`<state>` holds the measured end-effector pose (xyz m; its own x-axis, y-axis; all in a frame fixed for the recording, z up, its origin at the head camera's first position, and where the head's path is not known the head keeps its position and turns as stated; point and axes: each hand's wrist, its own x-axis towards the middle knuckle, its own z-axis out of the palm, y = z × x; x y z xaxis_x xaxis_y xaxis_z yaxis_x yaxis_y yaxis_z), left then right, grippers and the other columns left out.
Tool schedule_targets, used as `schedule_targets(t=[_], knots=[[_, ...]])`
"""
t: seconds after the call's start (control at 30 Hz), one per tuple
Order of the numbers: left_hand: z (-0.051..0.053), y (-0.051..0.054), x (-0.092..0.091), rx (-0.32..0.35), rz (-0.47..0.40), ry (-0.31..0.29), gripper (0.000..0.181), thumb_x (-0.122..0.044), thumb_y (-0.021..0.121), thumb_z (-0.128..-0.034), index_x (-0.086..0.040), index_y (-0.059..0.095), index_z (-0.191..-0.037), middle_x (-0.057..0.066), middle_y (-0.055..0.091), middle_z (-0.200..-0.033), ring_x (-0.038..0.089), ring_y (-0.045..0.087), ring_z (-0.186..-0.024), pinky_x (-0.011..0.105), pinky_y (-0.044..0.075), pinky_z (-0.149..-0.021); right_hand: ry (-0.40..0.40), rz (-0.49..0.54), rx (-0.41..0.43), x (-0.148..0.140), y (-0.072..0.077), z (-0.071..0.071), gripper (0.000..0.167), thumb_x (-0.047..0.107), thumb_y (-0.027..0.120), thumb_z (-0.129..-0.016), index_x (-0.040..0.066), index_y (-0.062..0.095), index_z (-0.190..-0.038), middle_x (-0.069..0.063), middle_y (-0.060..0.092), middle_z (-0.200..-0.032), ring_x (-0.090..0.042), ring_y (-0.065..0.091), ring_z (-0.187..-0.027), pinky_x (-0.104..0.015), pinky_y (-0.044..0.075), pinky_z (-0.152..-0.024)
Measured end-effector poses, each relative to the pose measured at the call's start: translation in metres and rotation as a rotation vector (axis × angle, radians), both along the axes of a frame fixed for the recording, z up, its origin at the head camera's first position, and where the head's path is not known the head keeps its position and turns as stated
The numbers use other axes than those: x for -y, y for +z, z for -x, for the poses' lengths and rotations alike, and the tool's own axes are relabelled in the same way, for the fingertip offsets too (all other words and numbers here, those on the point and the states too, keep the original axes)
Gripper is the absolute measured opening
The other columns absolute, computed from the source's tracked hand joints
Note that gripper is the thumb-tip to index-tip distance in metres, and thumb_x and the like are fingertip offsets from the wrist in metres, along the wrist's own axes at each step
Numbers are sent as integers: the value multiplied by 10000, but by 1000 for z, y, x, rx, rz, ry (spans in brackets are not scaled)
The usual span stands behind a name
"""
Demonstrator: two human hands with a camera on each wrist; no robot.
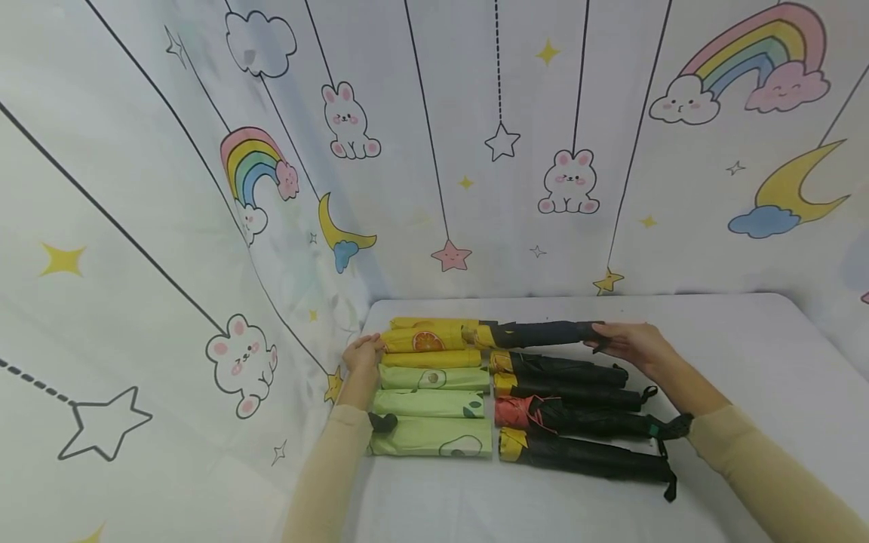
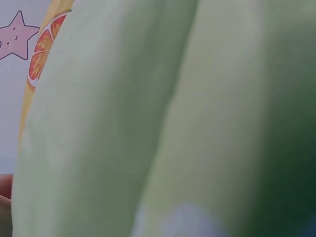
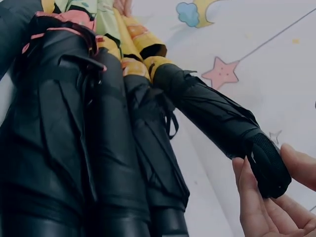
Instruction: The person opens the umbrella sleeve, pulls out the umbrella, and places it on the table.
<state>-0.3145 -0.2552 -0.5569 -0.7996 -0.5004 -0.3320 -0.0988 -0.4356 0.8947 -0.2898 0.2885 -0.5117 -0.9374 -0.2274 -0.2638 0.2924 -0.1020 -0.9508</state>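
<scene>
My left hand (image 1: 362, 353) grips the left end of a yellow folded umbrella (image 1: 424, 339) printed with orange slices. On the right, my right hand (image 1: 634, 343) pinches the tip of a black folded umbrella (image 1: 550, 333) with a yellow collar. In the right wrist view this black umbrella (image 3: 207, 108) slants out past the others, thumb and fingers at its strap end. The two held umbrellas lie end to end; whether they touch cannot be told. Blurred green fabric (image 2: 113, 118) fills most of the left wrist view.
Below the yellow umbrellas lie green avocado-print ones (image 1: 431, 403) in a column. Several more black umbrellas (image 1: 591, 456) line up to their right, one with a red collar (image 1: 514, 412). A white table (image 1: 434, 505) carries everything; patterned white cloth (image 1: 421, 151) hangs behind and left.
</scene>
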Motion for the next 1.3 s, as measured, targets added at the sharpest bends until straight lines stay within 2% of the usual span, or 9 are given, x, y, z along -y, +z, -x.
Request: schedule_targets(t=[0.33,0.43,0.63,0.7,0.87,0.97,1.1,1.2,1.3], knots=[[0,-2,0,3,-3,2,546,150,635,-939,85,492,-1461,236,627,-1395,295,618,-1304,334,564,-1038,-8,-38,3,-14,-9,-1,145,201,747,-993,126,741,-1118,-7,799,-1031,-180,759,-1039,-326,610,-957],[2,-3,0,3,-7,-6,533,130,654,-941,72,510,-1450,228,633,-1395,292,627,-1290,313,581,-1004,-3,-57,10,-17,-12,-1,164,224,746,-996,136,738,-1133,-1,799,-1037,-163,758,-1042,-311,604,-966],[4,-3,1,18,12,-26,538,93,678,-949,66,513,-1459,202,645,-1394,281,629,-1282,295,572,-1013,22,-63,56,-22,-21,1,59,232,728,-1008,205,779,-1020,-1,802,-1014,-96,758,-995,-257,609,-922],[4,-4,2,16,12,-28,544,102,678,-943,71,511,-1460,207,645,-1392,283,629,-1280,306,568,-1022,35,-76,64,-23,-24,2,125,248,720,-1014,173,782,-1092,-7,801,-1032,-85,751,-1012,-263,604,-939],[4,-4,3,11,6,-32,556,118,679,-933,82,507,-1460,222,637,-1396,280,624,-1281,289,582,-982,77,-263,6,-27,-29,4,660,400,694,-1018,-38,521,-1480,-60,733,-1270,-57,698,-1104,-355,541,-1080],[5,-5,3,11,3,-27,535,125,681,-930,76,527,-1440,218,646,-1385,273,637,-1252,268,598,-917,90,-384,-38,-28,-31,4,853,474,679,-1011,-102,363,-1554,-206,561,-1493,-181,636,-1269,-429,475,-1147],[5,-5,1,6,-4,-15,491,140,681,-921,72,556,-1391,231,652,-1368,253,669,-1154,255,610,-819,64,-539,-75,-30,-36,3,888,529,700,-979,-99,407,-1534,-305,417,-1570,-362,540,-1382,-438,532,-1089],[6,-5,0,-4,-3,-6,488,145,679,-917,80,552,-1383,246,652,-1361,245,683,-1106,254,613,-802,20,-636,-90,-30,-41,3,837,537,751,-937,-68,529,-1471,-310,473,-1524,-410,587,-1322,-451,586,-1017],[6,-5,-1,-9,8,-16,513,132,676,-925,88,527,-1414,240,649,-1370,258,676,-1160,268,611,-873,6,-672,-108,-30,-45,2,771,510,760,-940,-57,582,-1430,-317,480,-1511,-447,587,-1308,-497,574,-1026]])
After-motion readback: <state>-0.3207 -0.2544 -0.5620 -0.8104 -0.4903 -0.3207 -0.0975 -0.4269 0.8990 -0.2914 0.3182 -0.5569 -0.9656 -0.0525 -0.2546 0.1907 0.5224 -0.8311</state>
